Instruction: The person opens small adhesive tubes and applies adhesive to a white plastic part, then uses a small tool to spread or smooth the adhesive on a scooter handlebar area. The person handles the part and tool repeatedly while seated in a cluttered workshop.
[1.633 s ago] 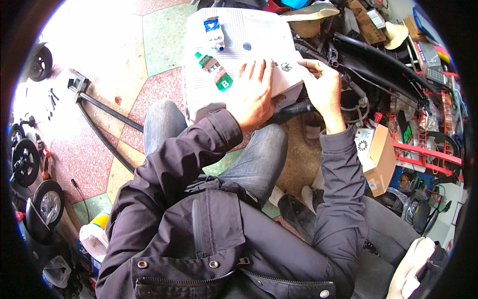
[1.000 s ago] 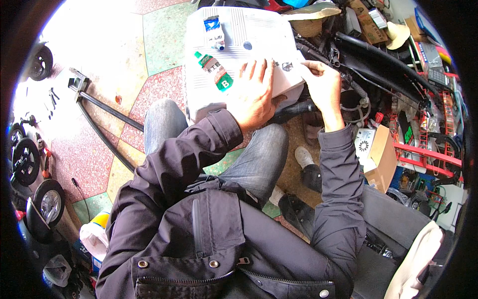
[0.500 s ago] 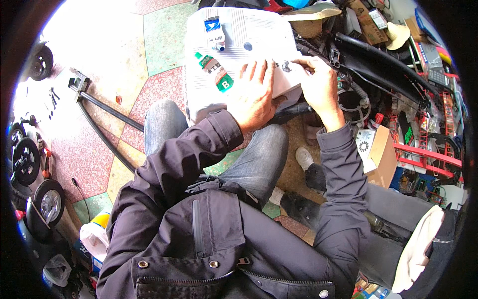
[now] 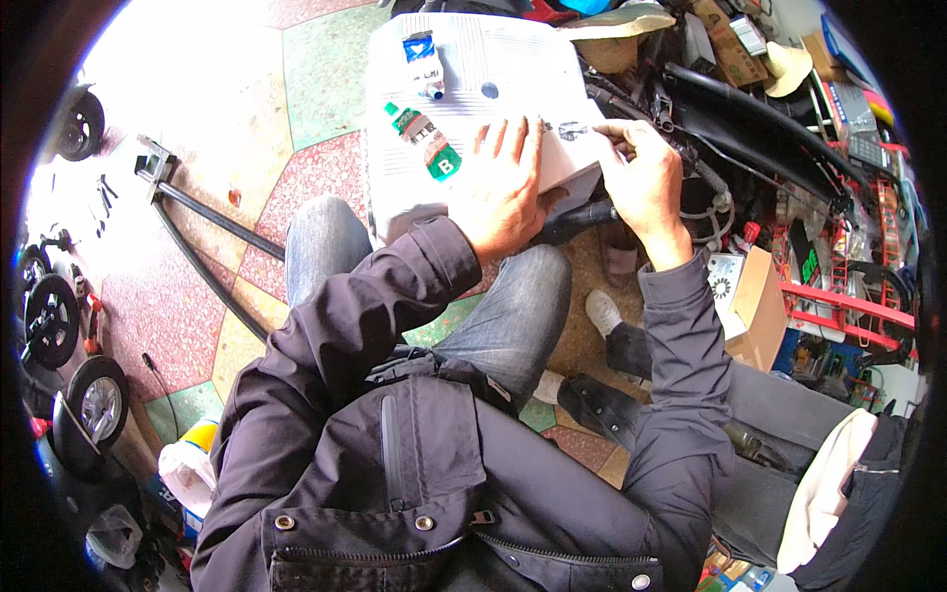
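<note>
The two hands are apart from each other, both at the white surface in the upper middle of the frame. The left hand lies flat, palm down, with its fingers stretched out toward the top of the frame. The right hand is at the right edge of this surface, its thumb and forefinger bent close together; I cannot tell if something thin is held between them. Between the two hands there is a dark patch, near the right fingertips. To the left of the left hand, a green tube lies slanted, and above it lies a blue and white tube. A cardboard box stands at the right of the frame, and a wheel is at the lower left. A white shoe is right of the middle.
</note>
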Demonstrator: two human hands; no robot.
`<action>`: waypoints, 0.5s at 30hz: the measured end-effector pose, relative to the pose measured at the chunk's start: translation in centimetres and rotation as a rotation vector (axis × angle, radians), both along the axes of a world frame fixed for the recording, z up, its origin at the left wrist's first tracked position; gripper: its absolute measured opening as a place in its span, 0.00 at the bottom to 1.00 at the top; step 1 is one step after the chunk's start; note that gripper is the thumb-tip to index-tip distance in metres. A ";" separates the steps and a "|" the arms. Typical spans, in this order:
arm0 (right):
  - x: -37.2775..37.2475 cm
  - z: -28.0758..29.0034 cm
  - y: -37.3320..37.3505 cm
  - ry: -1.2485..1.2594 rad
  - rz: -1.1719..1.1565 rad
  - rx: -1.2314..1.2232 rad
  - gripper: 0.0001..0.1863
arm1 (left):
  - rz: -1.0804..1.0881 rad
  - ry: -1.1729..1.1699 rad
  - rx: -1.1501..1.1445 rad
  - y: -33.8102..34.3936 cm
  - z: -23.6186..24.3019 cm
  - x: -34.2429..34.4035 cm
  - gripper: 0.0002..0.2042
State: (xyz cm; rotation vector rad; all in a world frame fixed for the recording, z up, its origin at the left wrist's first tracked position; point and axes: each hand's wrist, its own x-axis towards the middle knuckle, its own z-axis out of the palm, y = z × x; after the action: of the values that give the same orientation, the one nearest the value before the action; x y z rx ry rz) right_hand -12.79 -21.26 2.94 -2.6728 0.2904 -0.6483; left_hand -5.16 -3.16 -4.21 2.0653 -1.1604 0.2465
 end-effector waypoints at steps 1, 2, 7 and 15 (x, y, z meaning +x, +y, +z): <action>-0.1 -0.4 -0.3 0.017 -0.043 0.087 0.08 | -0.006 -0.005 0.003 -0.1 -0.1 -0.1 0.45; -0.3 -0.8 -0.5 0.034 -0.085 0.174 0.08 | -0.011 -0.011 0.005 -0.2 -0.3 -0.1 0.45; -0.6 -2.1 -1.1 0.049 -0.168 0.395 0.10 | -0.023 -0.018 -0.012 -0.4 -0.6 -0.1 0.43; -0.2 -2.2 0.0 0.108 -0.181 0.469 0.10 | -0.023 -0.017 -0.020 -0.4 -0.6 -0.1 0.44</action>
State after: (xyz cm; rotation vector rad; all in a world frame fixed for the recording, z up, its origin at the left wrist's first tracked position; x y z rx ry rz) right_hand -13.04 -21.28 0.72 -2.2477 0.6350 -0.4217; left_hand -5.23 -3.57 -4.77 2.0351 -1.1862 0.2646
